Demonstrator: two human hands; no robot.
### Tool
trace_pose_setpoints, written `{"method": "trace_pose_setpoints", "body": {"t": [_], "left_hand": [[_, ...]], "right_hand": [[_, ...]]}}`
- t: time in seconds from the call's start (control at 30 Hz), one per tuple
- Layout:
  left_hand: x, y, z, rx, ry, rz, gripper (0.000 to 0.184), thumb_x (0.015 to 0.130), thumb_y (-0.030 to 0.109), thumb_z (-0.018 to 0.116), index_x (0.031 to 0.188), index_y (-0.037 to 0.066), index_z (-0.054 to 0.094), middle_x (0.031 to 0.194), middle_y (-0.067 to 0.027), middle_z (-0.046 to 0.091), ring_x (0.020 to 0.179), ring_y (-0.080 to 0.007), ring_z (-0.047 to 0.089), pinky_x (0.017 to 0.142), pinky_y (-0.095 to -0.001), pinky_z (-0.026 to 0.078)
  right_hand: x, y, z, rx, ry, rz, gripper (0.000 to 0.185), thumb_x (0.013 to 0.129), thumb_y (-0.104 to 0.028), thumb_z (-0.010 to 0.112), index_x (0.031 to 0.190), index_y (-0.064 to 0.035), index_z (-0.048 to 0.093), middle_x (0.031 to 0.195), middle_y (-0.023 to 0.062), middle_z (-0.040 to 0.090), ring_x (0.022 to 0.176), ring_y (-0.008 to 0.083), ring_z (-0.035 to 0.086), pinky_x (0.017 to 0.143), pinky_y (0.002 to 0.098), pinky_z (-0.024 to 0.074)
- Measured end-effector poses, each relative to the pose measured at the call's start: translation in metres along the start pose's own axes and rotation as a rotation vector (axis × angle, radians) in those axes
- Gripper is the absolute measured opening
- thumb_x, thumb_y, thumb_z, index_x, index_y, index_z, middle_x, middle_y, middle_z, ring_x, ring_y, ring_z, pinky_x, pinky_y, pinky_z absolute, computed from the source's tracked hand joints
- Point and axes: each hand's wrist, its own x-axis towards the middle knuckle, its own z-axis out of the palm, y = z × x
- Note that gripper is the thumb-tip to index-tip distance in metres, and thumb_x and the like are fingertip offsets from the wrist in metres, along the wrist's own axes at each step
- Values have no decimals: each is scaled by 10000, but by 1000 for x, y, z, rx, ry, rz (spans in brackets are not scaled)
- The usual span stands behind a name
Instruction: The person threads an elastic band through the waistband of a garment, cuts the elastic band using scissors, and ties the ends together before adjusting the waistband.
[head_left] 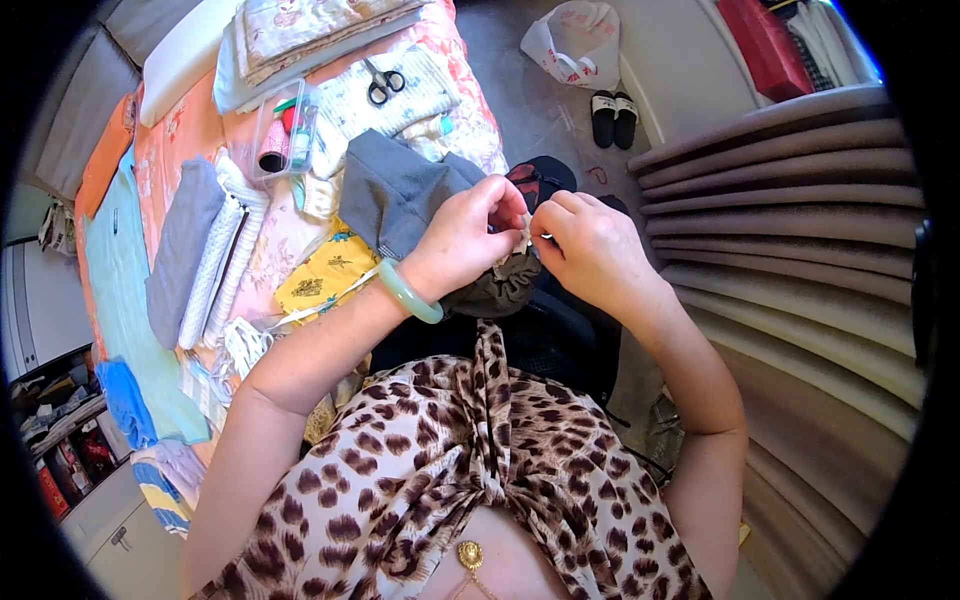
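My left hand (472, 228) and my right hand (592, 243) meet above my lap with their fingertips pinched close together. Between them is a small pale strip (525, 232), which looks like the end of a narrow band; its detail is too small to make out. Just below the fingers bunches a dark grey-brown gathered cloth (500, 288). A dark grey cloth (400, 195) lies beside my left hand on the edge of the bed. Near my left wrist, a white narrow band (335, 303) runs over a yellow printed cloth (325, 270).
On the bed (185, 100) lie black-handled scissors (384, 84), a clear plastic box (268, 128) with thread spools, and folded fabrics (190, 250). Slippers (613, 118) and a white plastic bag (575, 45) are on the floor. A curtain (780, 220) hangs at the right.
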Motion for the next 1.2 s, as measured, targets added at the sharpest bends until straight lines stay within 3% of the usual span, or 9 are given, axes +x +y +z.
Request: {"method": "trace_pose_setpoints", "body": {"t": [0.27, 0.37, 0.47, 0.57, 0.7, 1.0, 1.2], "left_hand": [[-2, 5, 5, 108, 66, 4, 246, 787, -61, 684, 972, 34, 554, 859, -20, 616, 816, -81, 627, 730, -240, 512], [-5, 3, 4, 49, 82, 39, 253, 772, -47, 695, 970, 30, 558, 860, -51, 631, 788, -122, 644, 714, -261, 516], [-14, 19, -1, 535, 287, 413, 262, 753, -34, 699, 968, 27, 562, 844, -84, 642, 752, -182, 650, 697, -292, 518], [-23, 26, 0, 402, 220, 268, 270, 736, -23, 703, 963, 26, 565, 828, -101, 644, 727, -223, 642, 681, -318, 516], [-26, 23, 3, 277, 248, 174, 260, 749, -42, 692, 966, 28, 567, 829, -86, 653, 751, -195, 659, 705, -308, 527], [-32, 23, 2, 314, 218, 215, 278, 771, -63, 660, 1010, 33, 554, 857, -83, 659, 799, -187, 675, 733, -304, 537], [-22, 24, -6, 284, 86, 302, 336, 775, -65, 652, 1068, 44, 528, 881, -78, 659, 813, -189, 677, 751, -304, 538]], "right_hand": [[1, -4, 6, -37, 30, -41, 132, 711, -63, 672, 782, -69, 561, 780, 81, 563, 771, 292, 602, 648, 396, 499], [3, 4, 8, 26, 29, -67, 139, 699, -73, 661, 782, -63, 550, 778, 94, 569, 768, 300, 608, 645, 397, 515], [3, 5, 8, 81, 46, -81, 141, 697, -65, 650, 778, -58, 535, 765, 106, 559, 756, 311, 604, 639, 401, 516], [5, -1, 7, 118, 78, -112, 151, 689, -50, 647, 772, -55, 522, 747, 108, 542, 737, 316, 594, 636, 405, 508], [7, -4, 6, 136, 99, -139, 163, 676, -37, 647, 769, -51, 513, 738, 106, 530, 719, 318, 585, 637, 405, 503], [5, -2, 10, 249, 98, -184, 190, 653, -8, 670, 769, -40, 524, 751, 114, 539, 730, 322, 591, 647, 397, 506], [3, 6, 4, 380, 40, -195, 220, 638, 25, 683, 775, -38, 522, 762, 109, 552, 729, 312, 590, 646, 381, 498]]}}
